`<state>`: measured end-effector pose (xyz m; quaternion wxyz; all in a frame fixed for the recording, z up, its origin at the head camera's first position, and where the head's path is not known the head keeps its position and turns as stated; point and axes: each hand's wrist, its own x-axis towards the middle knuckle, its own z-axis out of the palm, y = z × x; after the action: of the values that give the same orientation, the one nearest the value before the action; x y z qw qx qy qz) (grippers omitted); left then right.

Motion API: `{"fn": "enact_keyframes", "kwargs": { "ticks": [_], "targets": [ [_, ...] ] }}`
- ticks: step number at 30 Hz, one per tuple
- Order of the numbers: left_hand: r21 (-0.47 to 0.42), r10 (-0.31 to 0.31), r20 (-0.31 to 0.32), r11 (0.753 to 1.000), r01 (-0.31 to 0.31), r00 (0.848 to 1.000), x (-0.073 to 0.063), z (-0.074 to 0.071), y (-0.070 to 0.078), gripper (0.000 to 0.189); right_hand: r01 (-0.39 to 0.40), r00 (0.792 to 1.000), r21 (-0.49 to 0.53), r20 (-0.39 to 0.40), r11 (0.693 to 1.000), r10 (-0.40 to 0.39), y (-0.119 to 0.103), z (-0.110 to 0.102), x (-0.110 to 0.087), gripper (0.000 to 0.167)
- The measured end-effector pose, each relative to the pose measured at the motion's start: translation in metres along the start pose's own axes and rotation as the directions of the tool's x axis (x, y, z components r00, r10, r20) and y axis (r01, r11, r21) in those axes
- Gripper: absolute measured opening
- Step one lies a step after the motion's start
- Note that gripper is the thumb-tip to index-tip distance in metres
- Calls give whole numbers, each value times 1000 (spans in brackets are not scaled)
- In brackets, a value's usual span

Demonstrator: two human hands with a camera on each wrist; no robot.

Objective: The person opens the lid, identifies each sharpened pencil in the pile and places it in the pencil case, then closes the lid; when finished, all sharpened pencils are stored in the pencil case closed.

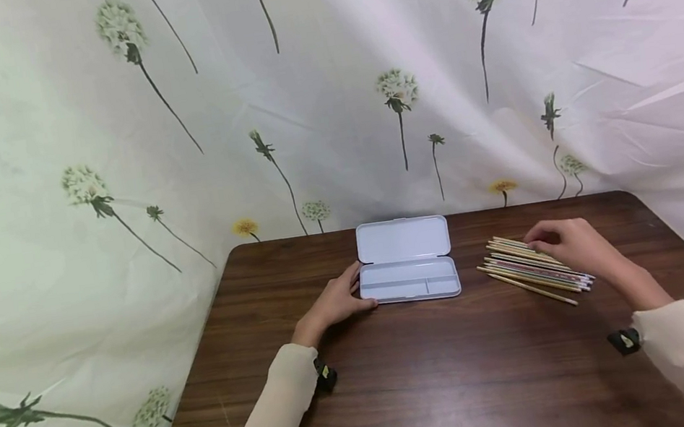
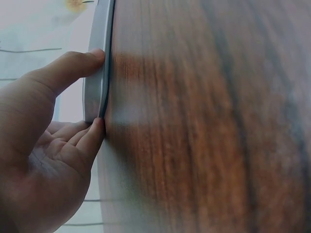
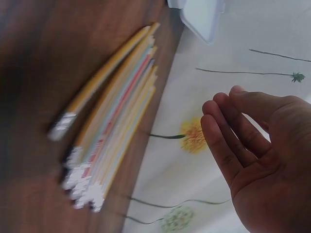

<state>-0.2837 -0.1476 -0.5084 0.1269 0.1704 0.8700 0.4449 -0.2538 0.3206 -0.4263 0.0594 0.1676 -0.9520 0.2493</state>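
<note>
A white pencil case (image 1: 410, 294) lies with its lid (image 1: 403, 240) raised at the back and its divided tray showing. My left hand (image 1: 337, 299) grips the case by its left end. In the left wrist view the thumb (image 2: 80, 68) presses the case's side wall (image 2: 93, 99), while the fingers sit round the corner. To the right lies a bunch of pencils (image 1: 536, 266), several of them side by side. Over their far side hovers my right hand (image 1: 576, 244), fingers loosely bent; the right wrist view shows this hand (image 3: 265, 150) holding nothing, apart from the pencils (image 3: 112, 116).
A dark wooden table (image 1: 430, 376) carries everything. Behind it hangs a white cloth (image 1: 326, 99) printed with dandelions, close against the table's back edge. One pencil (image 1: 529, 287) lies at the near side of the bunch, slightly apart.
</note>
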Motion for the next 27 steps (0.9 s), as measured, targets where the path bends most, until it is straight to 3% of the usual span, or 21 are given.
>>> {"fn": "enact_keyframes", "kwargs": {
  "ticks": [7, 14, 19, 27],
  "targets": [
    [6, -3, 6, 1000, 3, 1000, 0, 0, -1, 102, -53, 998, 47, 18, 997, 52, 14, 17, -29, 7],
    [4, -6, 5, 1000, 6, 1000, 0, 0, 0, 102, -59, 998, -17, 12, 998, 59, 30, 41, -50, 3],
    [-6, -3, 5, 1000, 3, 1000, -1, -1, 2, 101, -23, 1000, -70, -8, 997, 23, 35, 51, -58, 8],
    [-2, -5, 4, 1000, 5, 1000, -3, -1, 3, 101, 4, 1000, -59, -8, 998, -4, 39, 57, -60, 10]
  ]
}}
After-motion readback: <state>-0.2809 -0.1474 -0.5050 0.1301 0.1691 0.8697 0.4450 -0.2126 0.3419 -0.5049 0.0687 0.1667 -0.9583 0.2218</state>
